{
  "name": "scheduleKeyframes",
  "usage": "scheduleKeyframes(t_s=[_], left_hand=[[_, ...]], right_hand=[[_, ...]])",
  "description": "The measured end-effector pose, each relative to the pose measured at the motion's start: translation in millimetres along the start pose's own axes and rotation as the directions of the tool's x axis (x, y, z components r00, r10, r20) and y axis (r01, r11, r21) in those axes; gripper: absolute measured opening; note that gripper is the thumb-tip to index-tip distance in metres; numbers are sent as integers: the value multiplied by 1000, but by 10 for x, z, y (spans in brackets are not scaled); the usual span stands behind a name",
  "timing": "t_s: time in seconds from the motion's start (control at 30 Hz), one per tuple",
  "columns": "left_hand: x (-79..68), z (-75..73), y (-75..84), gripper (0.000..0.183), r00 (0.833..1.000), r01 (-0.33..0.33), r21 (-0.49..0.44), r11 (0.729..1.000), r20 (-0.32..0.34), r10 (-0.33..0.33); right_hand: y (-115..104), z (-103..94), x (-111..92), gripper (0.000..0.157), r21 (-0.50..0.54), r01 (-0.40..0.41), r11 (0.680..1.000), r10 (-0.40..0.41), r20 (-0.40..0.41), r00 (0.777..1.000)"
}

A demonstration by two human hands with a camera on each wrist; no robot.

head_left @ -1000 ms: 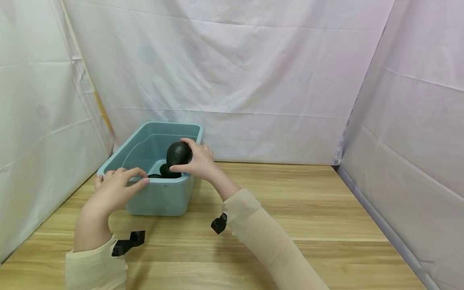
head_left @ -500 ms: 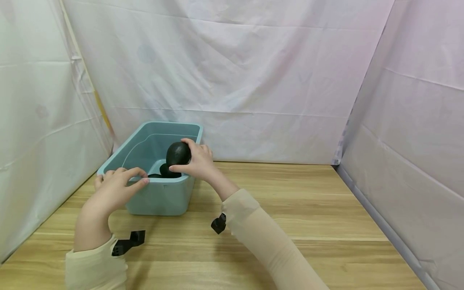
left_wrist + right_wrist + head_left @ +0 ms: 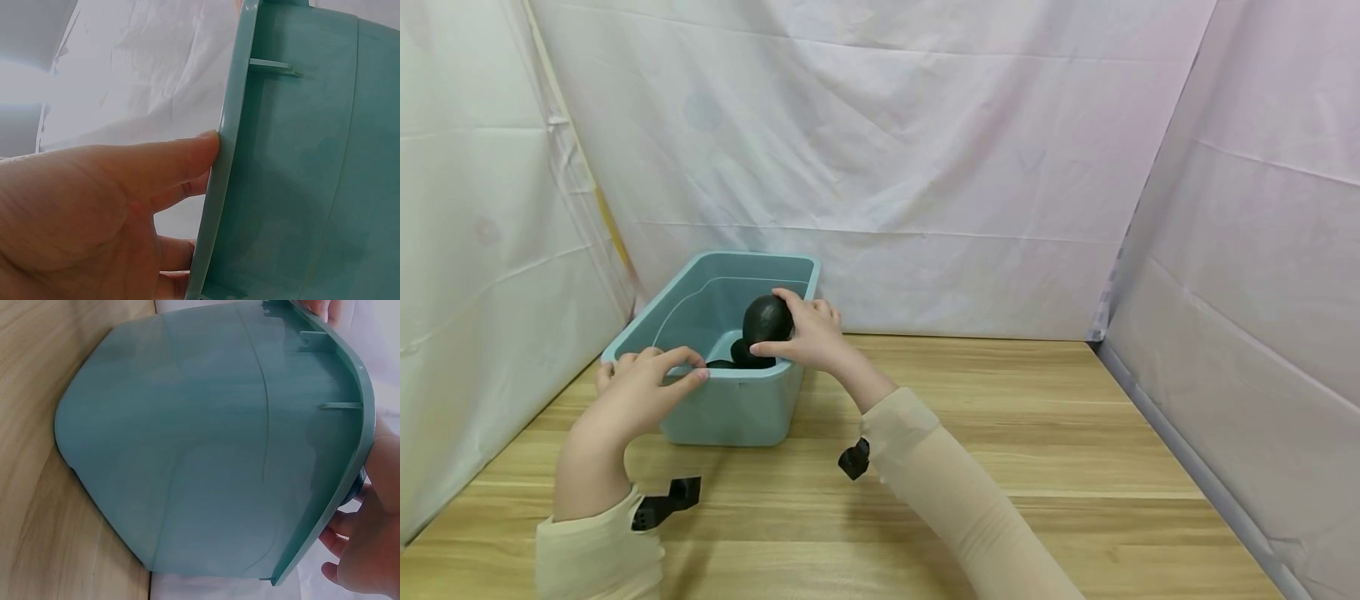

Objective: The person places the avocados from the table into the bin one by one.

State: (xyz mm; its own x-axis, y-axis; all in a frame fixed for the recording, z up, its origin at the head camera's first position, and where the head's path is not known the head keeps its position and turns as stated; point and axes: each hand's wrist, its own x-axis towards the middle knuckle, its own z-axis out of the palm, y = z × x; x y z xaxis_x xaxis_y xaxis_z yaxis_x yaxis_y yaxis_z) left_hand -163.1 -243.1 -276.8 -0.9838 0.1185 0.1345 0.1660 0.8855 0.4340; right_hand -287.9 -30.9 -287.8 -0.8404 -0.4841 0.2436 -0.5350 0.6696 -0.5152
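A blue-green plastic tub (image 3: pixel 730 408) stands on the table at the left. My left hand (image 3: pixel 643 387) grips its near rim by the left corner; in the left wrist view the thumb presses the rim (image 3: pixel 222 150) and the other fingers lie behind it. My right hand (image 3: pixel 808 337) holds a dark, smooth, egg-shaped avocado (image 3: pixel 767 319) between thumb and fingers, inside the tub's near right corner at rim height. Below it lie more dark avocados (image 3: pixel 748 356), partly hidden by the near wall. In the right wrist view the tub wall covers most of the held avocado (image 3: pixel 355 487).
Wood-grain table (image 3: pixel 1000 433) spreads right of and in front of the tub. A white cloth backdrop (image 3: pixel 925 167) hangs close behind it, with cloth walls at both sides. Black camera mounts (image 3: pixel 667 503) stick out from both sleeves.
The avocado in my right hand has shifted very slightly left and down. My left hand and the tub have stayed in place.
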Motion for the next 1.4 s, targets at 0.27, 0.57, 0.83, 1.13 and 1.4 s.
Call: scheduleKeyframes(t_s=[0.27, 0.57, 0.83, 1.13, 1.4], left_hand=[[-2, 10, 3, 39, 1000, 1, 3, 1000, 2, -1], [-1, 0, 19, 39, 1000, -7, 1, 1000, -5, 7], [2, 7, 24, 39, 1000, -7, -3, 1000, -9, 7], [7, 14, 33, 37, 1000, -11, -9, 1000, -12, 11], [15, 7, 39, 37, 1000, -10, -10, 1000, -16, 10]], right_hand=[[-1, -13, -12, 79, -28, 5, 1000, -3, 44, 999], [15, -28, -29, 77, -72, 29, 997, -25, 47, 999], [30, -37, -51, 78, -82, 49, 995, -42, 81, 996], [62, -46, -87, 77, -86, 87, 993, -79, 84, 993], [108, -79, -148, 71, -104, 138, 985, -130, 75, 989]])
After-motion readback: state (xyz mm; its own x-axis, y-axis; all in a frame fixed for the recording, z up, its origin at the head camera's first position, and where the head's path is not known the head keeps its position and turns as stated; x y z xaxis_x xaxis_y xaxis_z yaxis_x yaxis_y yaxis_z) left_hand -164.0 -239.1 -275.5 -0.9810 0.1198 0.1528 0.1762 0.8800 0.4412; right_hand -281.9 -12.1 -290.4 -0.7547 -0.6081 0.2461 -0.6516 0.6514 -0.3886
